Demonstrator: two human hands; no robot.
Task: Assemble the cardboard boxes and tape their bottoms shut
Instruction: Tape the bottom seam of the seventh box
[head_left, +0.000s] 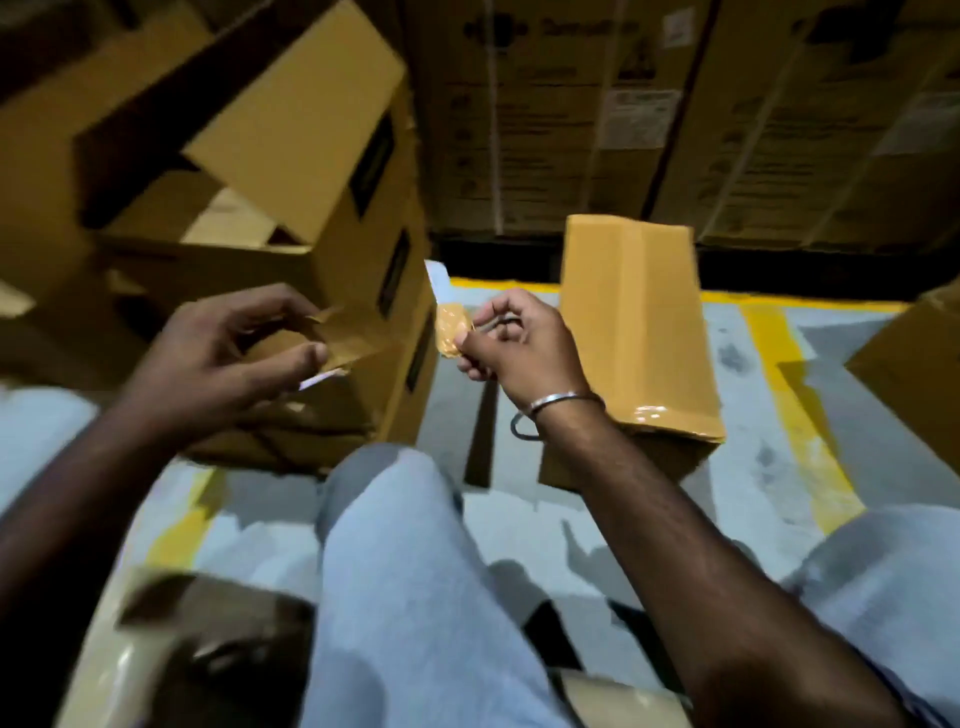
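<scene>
Near, pale-blue trousered knees rest above the grey concrete floor with yellow painted lines. The right hand pinches a crumpled wad of brown tape, probably waste. The left hand, fingers spread, touches a tape-edged cardboard flap. Beyond the right hand, a taped brown cardboard box lies bottom-up, seemingly finished. Stacked printed cartons wall the far side.

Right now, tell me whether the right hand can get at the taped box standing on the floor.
Probably yes. The right hand hovers beside the taped box with nothing between them, but its fingers pinch a wad of tape, which would hinder a grip.
</scene>
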